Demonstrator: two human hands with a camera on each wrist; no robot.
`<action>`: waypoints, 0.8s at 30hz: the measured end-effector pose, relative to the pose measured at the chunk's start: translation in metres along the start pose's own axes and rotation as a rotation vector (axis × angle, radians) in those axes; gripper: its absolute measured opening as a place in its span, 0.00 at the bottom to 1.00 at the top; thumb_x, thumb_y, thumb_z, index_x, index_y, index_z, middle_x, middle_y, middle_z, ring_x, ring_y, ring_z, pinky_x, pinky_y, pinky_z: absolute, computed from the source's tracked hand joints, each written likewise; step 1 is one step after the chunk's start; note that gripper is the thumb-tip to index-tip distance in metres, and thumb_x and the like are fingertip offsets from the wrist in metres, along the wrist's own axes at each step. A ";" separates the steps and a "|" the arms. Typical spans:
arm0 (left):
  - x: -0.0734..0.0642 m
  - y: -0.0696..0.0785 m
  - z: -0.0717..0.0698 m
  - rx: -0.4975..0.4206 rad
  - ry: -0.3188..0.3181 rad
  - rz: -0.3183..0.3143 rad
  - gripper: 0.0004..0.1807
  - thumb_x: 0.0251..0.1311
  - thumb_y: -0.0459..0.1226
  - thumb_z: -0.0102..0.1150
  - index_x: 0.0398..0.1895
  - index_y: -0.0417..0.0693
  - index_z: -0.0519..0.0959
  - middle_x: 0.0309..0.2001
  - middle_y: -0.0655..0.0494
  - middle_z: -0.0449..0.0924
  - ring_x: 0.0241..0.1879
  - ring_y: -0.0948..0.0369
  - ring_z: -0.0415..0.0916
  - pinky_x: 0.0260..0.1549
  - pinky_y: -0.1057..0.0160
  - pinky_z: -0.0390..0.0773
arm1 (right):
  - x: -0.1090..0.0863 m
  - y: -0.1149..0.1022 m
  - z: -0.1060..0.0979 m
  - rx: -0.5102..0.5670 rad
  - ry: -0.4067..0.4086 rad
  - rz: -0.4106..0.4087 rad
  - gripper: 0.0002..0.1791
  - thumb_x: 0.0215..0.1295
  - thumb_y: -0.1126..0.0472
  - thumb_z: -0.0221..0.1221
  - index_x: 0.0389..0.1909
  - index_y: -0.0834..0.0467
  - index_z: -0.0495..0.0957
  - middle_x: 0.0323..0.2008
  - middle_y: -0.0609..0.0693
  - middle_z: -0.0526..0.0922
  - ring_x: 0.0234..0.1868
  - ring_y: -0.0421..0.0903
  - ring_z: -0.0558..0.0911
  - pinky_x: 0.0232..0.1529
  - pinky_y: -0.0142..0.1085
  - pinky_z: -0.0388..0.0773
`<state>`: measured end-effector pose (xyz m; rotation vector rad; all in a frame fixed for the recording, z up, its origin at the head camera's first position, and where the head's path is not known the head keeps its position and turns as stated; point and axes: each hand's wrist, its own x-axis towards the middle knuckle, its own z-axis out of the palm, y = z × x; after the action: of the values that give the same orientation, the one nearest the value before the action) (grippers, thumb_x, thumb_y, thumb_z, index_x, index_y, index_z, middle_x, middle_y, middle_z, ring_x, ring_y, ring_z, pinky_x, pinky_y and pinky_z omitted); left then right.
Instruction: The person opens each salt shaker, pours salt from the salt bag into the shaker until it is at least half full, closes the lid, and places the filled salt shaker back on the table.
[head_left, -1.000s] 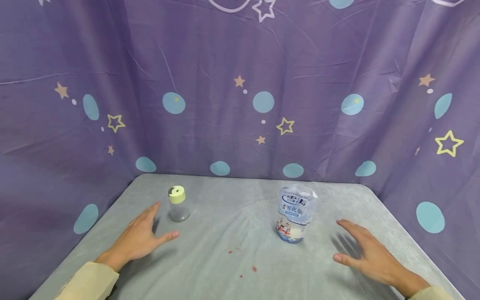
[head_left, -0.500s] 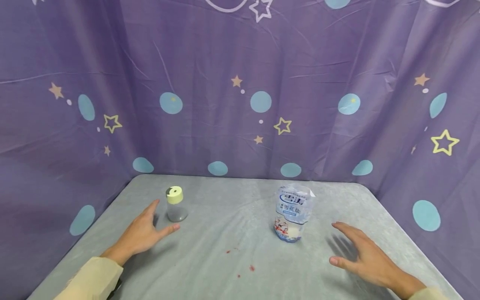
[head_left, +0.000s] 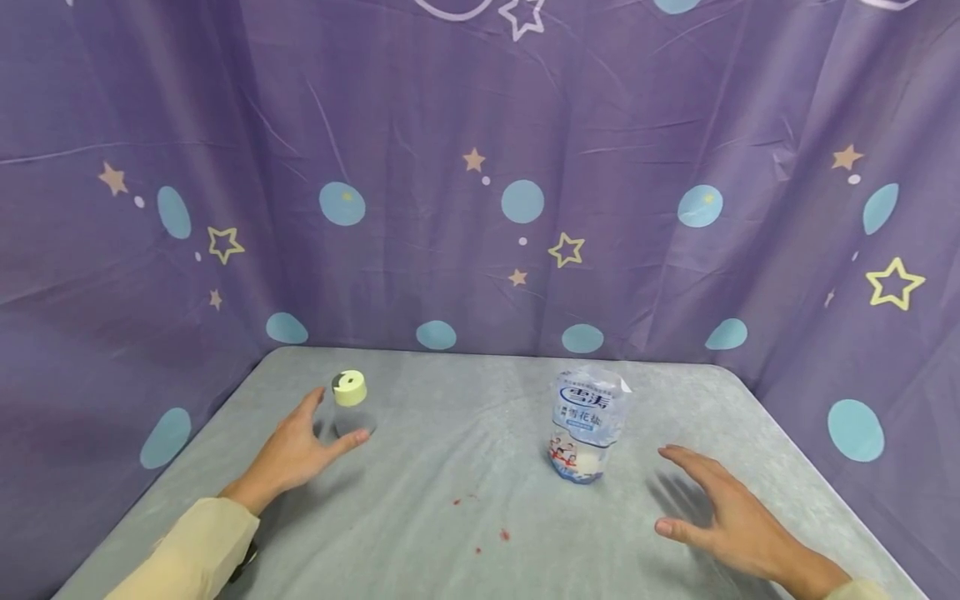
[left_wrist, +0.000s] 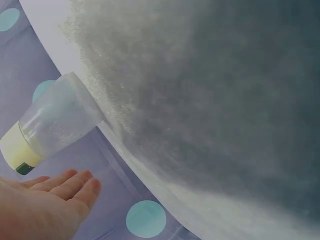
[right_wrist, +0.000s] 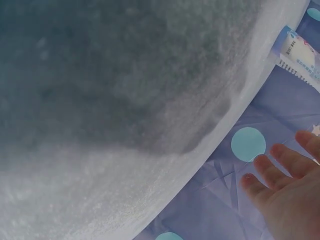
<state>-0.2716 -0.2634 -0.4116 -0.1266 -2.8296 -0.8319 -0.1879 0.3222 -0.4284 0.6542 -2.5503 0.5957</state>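
A clear shaker jar with a pale yellow lid (head_left: 349, 388) stands upright toward the left of the table. My left hand (head_left: 292, 450) is beside it, fingers extended and thumb spread in front of the jar; in the left wrist view the hand (left_wrist: 55, 205) is apart from the jar (left_wrist: 60, 117). A blue and white salt pouch (head_left: 587, 425) stands right of the middle. To its right my right hand (head_left: 738, 521) hovers over the table with fingers straight, holding nothing. In the right wrist view the pouch (right_wrist: 300, 55) shows partly, away from the hand (right_wrist: 290, 195).
A grey cloth-like surface covers the table (head_left: 450, 417), with a few small red marks (head_left: 504, 535) near the middle. Behind and on both sides hangs a purple curtain (head_left: 420, 275) with stars and blue dots.
My left hand has moved forward and right, closer to the jar, its thumb now overlapping the jar in view. The right hand has shifted slightly left. Jar and pouch stay put.
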 end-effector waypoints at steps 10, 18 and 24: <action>0.007 0.006 0.002 -0.048 -0.014 -0.026 0.67 0.56 0.72 0.61 0.80 0.33 0.45 0.75 0.26 0.54 0.69 0.29 0.59 0.60 0.30 0.66 | 0.000 -0.003 0.001 0.019 0.000 -0.002 0.48 0.49 0.46 0.79 0.72 0.47 0.70 0.67 0.49 0.76 0.65 0.47 0.72 0.61 0.15 0.47; 0.012 0.008 0.006 -0.082 -0.022 -0.039 0.67 0.57 0.71 0.61 0.79 0.31 0.45 0.74 0.26 0.57 0.69 0.31 0.61 0.61 0.32 0.67 | -0.001 -0.004 0.000 0.031 0.001 -0.013 0.49 0.48 0.46 0.79 0.73 0.45 0.69 0.67 0.44 0.75 0.66 0.43 0.71 0.61 0.16 0.50; 0.017 0.008 0.009 -0.118 -0.030 -0.063 0.66 0.56 0.71 0.63 0.79 0.32 0.47 0.72 0.26 0.59 0.70 0.32 0.61 0.61 0.33 0.67 | -0.001 -0.006 0.000 0.043 0.000 -0.023 0.50 0.47 0.47 0.80 0.73 0.45 0.68 0.67 0.45 0.75 0.67 0.40 0.71 0.61 0.16 0.51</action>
<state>-0.2881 -0.2519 -0.4113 -0.0672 -2.8246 -1.0191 -0.1835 0.3178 -0.4273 0.6980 -2.5327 0.6444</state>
